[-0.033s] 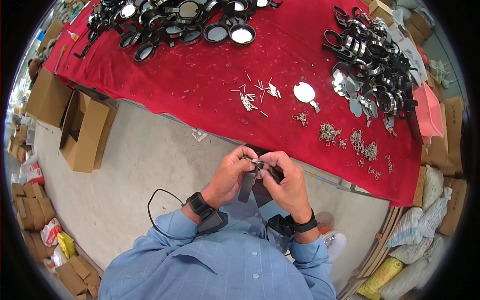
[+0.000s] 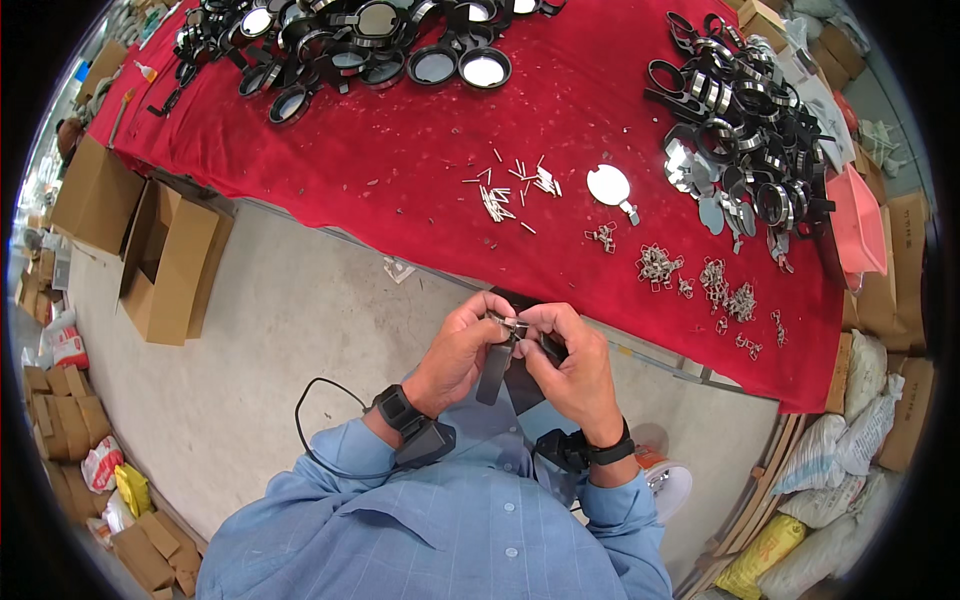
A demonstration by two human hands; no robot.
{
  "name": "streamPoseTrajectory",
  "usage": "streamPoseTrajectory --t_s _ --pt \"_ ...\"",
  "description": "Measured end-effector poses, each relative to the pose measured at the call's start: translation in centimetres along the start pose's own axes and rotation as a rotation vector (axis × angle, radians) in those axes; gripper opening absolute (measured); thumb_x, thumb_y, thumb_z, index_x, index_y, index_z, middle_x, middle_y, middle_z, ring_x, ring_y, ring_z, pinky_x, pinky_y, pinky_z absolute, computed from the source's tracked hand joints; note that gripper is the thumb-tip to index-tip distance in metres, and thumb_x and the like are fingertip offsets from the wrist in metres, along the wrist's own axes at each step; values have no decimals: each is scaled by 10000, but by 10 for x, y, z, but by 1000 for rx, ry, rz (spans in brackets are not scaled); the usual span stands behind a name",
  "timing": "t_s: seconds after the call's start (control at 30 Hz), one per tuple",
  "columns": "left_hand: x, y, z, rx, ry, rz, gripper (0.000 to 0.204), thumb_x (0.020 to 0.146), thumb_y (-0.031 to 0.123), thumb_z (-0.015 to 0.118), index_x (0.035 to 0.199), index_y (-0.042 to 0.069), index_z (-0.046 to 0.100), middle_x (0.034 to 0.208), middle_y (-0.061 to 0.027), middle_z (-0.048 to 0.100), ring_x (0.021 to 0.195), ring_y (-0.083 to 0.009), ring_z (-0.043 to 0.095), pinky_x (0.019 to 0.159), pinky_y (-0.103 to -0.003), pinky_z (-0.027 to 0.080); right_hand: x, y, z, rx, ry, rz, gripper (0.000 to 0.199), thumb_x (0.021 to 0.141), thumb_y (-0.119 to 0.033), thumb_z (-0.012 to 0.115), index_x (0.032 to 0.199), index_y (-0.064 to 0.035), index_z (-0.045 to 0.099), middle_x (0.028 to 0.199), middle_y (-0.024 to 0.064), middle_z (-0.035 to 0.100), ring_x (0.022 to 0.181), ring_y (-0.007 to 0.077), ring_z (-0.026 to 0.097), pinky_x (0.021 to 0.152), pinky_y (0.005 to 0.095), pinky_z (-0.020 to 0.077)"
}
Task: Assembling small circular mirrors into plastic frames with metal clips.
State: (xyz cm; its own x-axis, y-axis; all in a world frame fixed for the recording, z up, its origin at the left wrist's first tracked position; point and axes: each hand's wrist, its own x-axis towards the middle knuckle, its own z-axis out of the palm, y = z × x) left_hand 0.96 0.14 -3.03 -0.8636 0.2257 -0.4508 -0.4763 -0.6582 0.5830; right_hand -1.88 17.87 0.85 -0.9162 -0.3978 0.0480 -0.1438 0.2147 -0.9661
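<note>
Both hands meet at the centre of the frame, just below the table edge, forearms in blue sleeves rising from the lower edge with a black band on each wrist. The left hand (image 2: pixel 462 350) curls its fingers inward, thumb and fingertips pressed together on a small shiny metal clip (image 2: pixel 510 323) at the top of a flat dark strap piece (image 2: pixel 494 372) that hangs down between the palms. The right hand (image 2: pixel 572 368) pinches the same piece from the other side, its fingertips touching the left hand's. Above them, the red cloth table (image 2: pixel 400 170) fills the upper half of the frame; nothing lies between it and the hands. On the cloth lie thin silvery pins (image 2: pixel 515 185) near the middle, a round white disc (image 2: pixel 608 184) just right of them, small metal clips in clusters (image 2: pixel 700 280) toward the right, and heaps of black round-framed parts (image 2: pixel 370 45) along the top and at upper right. Brown cardboard boxes (image 2: pixel 165 260) stand on the grey floor at left.
</note>
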Motion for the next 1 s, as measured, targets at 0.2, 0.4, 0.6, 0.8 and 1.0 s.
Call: streamPoseTrajectory --t_s 0.2,0.4,0.6,0.8,1.0 --pt "1 -2 -2 43 -11 31 249 918 7 537 1159 71 532 1022 -75 675 853 -137 682 740 -292 550 1 -1 -2 -22 -13 16 286 856 85 670 1128 12 621 828 94 662 774 169 691 721 298 542" --pt "1 0 -3 13 -58 42 204 941 15 549 1142 47 537 1024 -78 683 904 -138 687 839 -286 563 0 1 -1 -15 6 -2 301 850 89 668 1136 11 619 821 86 662 768 162 689 710 293 540" --pt "1 0 1 62 -36 50 241 923 6 545 1154 70 529 1008 -56 662 835 -121 670 727 -276 541 1 -3 -3 -20 -1 11 292 854 97 652 1131 10 614 805 90 659 763 158 697 698 289 539" --pt "1 -1 1 119 -57 108 235 925 6 557 1149 73 528 987 -37 636 846 -95 636 700 -254 503 3 -2 -4 -26 -51 -25 323 854 103 650 1156 1 598 820 94 667 771 186 708 702 305 544" --pt "0 0 3 147 -72 122 247 920 7 559 1154 75 522 987 -42 628 838 -110 632 696 -261 487 5 -11 -8 -192 -91 -72 378 832 100 663 1182 -23 595 882 130 685 802 271 724 713 342 557"
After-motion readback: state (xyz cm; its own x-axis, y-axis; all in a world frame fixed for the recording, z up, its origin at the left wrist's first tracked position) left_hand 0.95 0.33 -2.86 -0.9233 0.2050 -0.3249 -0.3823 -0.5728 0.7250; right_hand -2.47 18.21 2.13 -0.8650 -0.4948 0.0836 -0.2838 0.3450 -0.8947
